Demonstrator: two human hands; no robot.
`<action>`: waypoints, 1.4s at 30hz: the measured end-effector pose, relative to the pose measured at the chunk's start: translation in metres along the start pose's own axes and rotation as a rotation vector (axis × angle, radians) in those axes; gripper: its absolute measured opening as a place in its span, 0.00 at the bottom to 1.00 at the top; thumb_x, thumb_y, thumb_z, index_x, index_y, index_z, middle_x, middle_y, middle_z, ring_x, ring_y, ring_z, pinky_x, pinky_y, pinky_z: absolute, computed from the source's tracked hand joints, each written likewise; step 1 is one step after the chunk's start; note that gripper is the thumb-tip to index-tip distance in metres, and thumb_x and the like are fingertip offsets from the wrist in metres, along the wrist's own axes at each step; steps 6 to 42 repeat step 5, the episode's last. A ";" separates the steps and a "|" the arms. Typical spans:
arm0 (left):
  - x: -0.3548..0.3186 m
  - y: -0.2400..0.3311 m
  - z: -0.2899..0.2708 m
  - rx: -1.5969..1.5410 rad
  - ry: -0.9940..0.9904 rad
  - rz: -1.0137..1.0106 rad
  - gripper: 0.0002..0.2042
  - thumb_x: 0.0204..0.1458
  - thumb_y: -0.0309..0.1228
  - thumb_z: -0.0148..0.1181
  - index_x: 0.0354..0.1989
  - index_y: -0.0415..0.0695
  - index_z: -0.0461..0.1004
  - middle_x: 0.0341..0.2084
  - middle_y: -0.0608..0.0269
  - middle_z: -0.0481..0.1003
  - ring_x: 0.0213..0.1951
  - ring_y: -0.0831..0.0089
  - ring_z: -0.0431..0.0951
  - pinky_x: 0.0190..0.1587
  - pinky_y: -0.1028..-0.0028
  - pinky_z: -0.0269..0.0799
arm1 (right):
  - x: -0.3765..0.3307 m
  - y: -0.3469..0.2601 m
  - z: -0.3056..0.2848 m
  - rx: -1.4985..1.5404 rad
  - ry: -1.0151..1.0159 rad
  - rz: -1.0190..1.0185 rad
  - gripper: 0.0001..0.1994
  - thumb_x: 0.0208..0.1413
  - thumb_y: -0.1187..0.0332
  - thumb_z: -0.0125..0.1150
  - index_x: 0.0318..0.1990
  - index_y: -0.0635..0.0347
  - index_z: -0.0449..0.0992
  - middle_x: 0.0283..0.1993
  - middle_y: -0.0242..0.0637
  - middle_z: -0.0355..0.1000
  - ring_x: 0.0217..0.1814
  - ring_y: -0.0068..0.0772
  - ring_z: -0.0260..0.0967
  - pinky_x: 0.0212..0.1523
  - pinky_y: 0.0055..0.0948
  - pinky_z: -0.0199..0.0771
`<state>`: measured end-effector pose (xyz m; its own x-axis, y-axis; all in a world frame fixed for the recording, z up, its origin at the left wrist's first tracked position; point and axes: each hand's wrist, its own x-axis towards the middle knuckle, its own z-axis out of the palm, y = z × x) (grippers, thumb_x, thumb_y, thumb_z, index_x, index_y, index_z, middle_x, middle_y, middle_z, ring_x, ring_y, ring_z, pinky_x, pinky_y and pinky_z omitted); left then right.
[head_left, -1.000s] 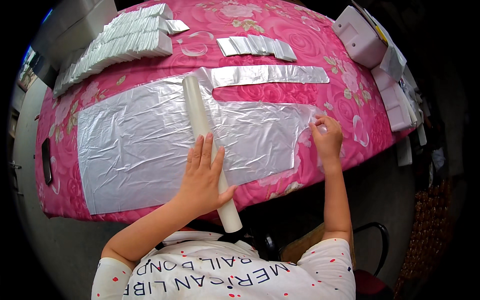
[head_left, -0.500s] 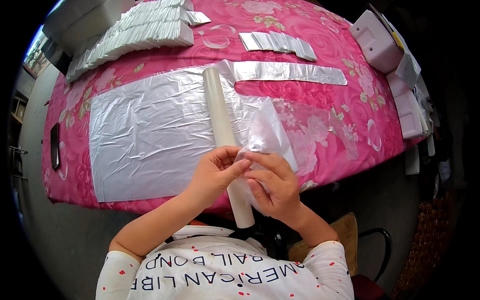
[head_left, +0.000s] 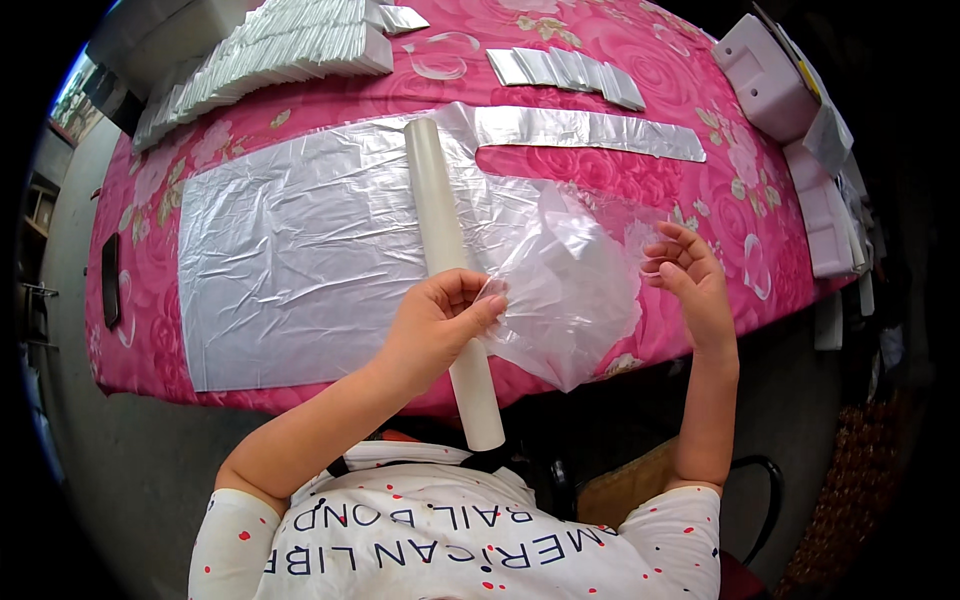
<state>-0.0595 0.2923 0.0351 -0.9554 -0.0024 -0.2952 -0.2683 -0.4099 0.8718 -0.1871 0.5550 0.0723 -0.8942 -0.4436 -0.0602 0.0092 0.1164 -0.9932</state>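
Observation:
A clear, crinkled plastic bag or film (head_left: 575,285) billows over the table's front right. My left hand (head_left: 450,315) is closed on its left edge, pinched between thumb and fingers. To the right, my right hand (head_left: 690,285) is raised with loosely curled, parted fingers. Its fingertips are close to the film's right edge; whether they touch it is hard to make out. Beneath my left wrist runs a long pale roll or tube (head_left: 440,215), its near end past the table edge. It lies across a large silvery plastic sheet (head_left: 285,270), whose long strip (head_left: 590,133) reaches right.
Long rows of folded white packets (head_left: 290,50) stand at the far left. A smaller row of silvery packets (head_left: 565,75) lies at the back. White foam boxes (head_left: 765,80) line the right edge. A dark phone (head_left: 110,280) rests at the left on the pink floral tablecloth (head_left: 640,175).
My right hand has moved away from my left, to the right and farther up. The clear film has spread wider between them, and its right end has drawn in. My left hand keeps its pinch.

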 end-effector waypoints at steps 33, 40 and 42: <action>0.006 -0.002 0.016 0.036 -0.074 -0.050 0.12 0.52 0.29 0.59 0.43 0.39 0.71 0.32 0.66 0.74 0.33 0.81 0.73 0.39 0.80 0.69 | -0.016 0.001 0.045 -0.361 -0.279 0.075 0.41 0.44 0.49 0.66 0.62 0.59 0.56 0.56 0.43 0.64 0.55 0.37 0.62 0.56 0.37 0.59; 0.006 -0.002 0.016 0.036 -0.074 -0.050 0.12 0.52 0.29 0.59 0.43 0.39 0.71 0.32 0.66 0.74 0.33 0.81 0.73 0.39 0.80 0.69 | -0.016 0.001 0.045 -0.361 -0.279 0.075 0.41 0.44 0.49 0.66 0.62 0.59 0.56 0.56 0.43 0.64 0.55 0.37 0.62 0.56 0.37 0.59; 0.006 -0.002 0.016 0.036 -0.074 -0.050 0.12 0.52 0.29 0.59 0.43 0.39 0.71 0.32 0.66 0.74 0.33 0.81 0.73 0.39 0.80 0.69 | -0.016 0.001 0.045 -0.361 -0.279 0.075 0.41 0.44 0.49 0.66 0.62 0.59 0.56 0.56 0.43 0.64 0.55 0.37 0.62 0.56 0.37 0.59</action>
